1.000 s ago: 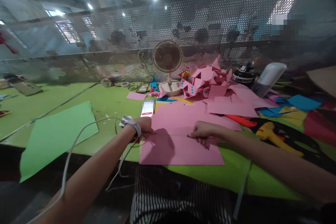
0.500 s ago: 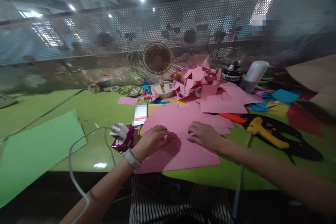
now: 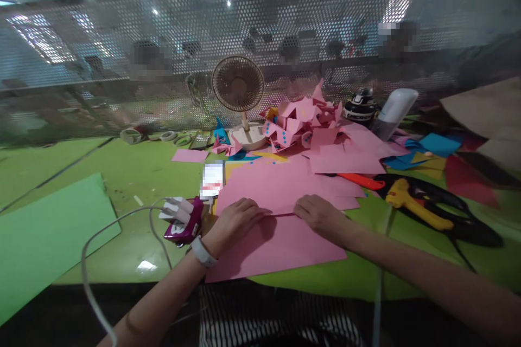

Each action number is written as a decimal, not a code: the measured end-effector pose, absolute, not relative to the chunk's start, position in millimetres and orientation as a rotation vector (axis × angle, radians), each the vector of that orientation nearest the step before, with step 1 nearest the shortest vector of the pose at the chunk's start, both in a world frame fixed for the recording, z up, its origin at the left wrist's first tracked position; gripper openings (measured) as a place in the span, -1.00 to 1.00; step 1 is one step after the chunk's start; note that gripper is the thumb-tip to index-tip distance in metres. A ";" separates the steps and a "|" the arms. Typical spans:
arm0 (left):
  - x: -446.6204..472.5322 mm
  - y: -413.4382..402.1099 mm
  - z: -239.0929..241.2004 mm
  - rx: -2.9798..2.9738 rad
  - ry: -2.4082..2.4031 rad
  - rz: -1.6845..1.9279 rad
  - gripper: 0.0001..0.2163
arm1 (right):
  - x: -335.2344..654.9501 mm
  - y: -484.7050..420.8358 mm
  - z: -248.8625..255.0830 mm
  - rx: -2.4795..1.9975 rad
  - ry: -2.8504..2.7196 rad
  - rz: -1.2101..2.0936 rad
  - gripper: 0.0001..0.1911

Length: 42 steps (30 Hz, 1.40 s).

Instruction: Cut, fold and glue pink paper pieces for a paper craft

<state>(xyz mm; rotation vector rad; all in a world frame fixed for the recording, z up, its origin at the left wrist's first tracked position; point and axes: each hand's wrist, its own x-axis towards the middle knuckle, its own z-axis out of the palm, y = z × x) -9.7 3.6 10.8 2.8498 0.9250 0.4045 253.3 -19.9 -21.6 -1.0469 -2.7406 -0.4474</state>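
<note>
Several pink paper sheets [image 3: 280, 255] lie flat in front of me on the green tabletop. A straight paper edge, with a thin dark line of shadow under it, runs across between my two hands. My left hand [image 3: 236, 223], with a pale band on its wrist, is closed on the left part of this edge. At the right part, my right hand [image 3: 321, 218] has its fingers bent and together on the paper. Both thumbs are largely hidden. A phone with a lit screen [image 3: 213, 179] lies just beyond my left hand.
Left of my hands sit a purple power socket [image 3: 185, 222] with white plugs and a large green sheet [image 3: 61, 238]. Behind are a small fan [image 3: 238, 84] and a heap of folded pink paper [image 3: 305, 119]. A yellow-handled tool [image 3: 419, 206] lies to the right.
My fingers have closed down onto the paper edge, and the shadow line under it now shows darker. The whole view has shifted slightly.
</note>
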 end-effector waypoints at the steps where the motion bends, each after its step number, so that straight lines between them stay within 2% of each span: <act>1: -9.2 4.0 10.3 2.842 0.947 0.410 -0.76 | 252.8 -19.9 -21.4 -1.058 -2.733 -0.428 -0.78; 5: -6.7 7.4 9.4 2.767 1.019 0.421 -0.77 | 251.1 -16.0 -18.2 -1.137 -2.666 -0.244 -0.77; 12: -2.7 20.2 13.7 2.469 1.176 0.492 -0.81 | 248.3 -1.8 -5.8 -1.375 -2.458 0.286 -0.75; 17: 13.2 13.1 13.8 2.683 1.331 0.428 -0.77 | 245.7 2.1 0.2 -1.490 -2.321 0.513 -0.77; 22: 27.9 -3.3 -2.2 2.869 1.186 0.313 -0.62 | 244.4 2.4 0.0 -1.493 -2.306 0.482 -0.81; 27: 26.8 -6.6 -12.6 2.872 1.172 0.231 -0.40 | 243.0 -3.6 -3.8 -1.413 -2.459 0.160 -0.83; 32: 25.2 -6.9 -8.8 2.841 1.135 0.215 -0.36 | 238.9 -19.8 -12.4 -1.387 -2.523 -0.001 -0.76; 36: 26.6 -9.1 -7.6 2.811 1.142 0.236 -0.37 | 236.4 -28.0 -19.5 -1.397 -2.480 -0.055 -0.61; 42: 28.8 -10.9 -8.9 2.795 1.167 0.221 -0.37 | 238.9 -29.0 -25.9 -1.321 -2.594 -0.068 -0.58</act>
